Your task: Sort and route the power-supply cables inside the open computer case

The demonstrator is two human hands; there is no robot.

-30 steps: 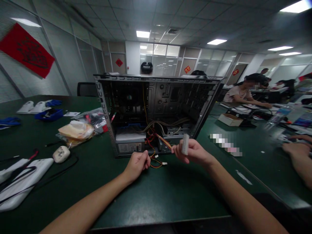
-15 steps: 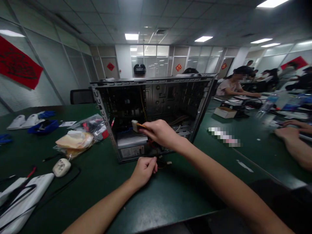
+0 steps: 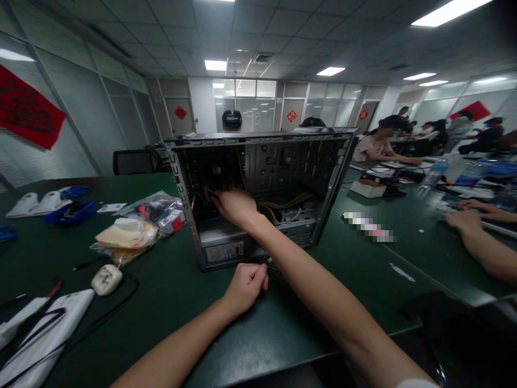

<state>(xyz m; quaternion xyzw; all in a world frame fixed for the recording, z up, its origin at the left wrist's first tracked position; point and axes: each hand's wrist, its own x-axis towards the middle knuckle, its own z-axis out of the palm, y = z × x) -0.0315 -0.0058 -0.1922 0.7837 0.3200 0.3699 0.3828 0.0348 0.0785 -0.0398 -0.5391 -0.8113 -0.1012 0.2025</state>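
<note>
An open computer case (image 3: 262, 138) stands on the green table, its inside facing me. My right hand (image 3: 236, 207) reaches into its left part, above the power supply (image 3: 224, 252). The fingers are pinched together near the dark inner wall; what they hold is blurred and hard to make out. My left hand (image 3: 247, 283) rests closed on the table in front of the case, thumb against the curled fingers, with thin dark cables (image 3: 274, 268) at its fingertips. Flat grey cables (image 3: 293, 202) lie inside the case to the right.
Plastic bags (image 3: 127, 237), a round white device (image 3: 106, 279), a white panel with black cables (image 3: 48, 334) and a blue tray (image 3: 69, 213) lie left. At the right are a small box (image 3: 367, 187), a bottle (image 3: 434, 175) and another person's hands (image 3: 464, 218).
My right hand has moved left and deeper into the case; the white connector with coloured wires it held out is no longer clearly visible. My left hand stays closed on the table.
</note>
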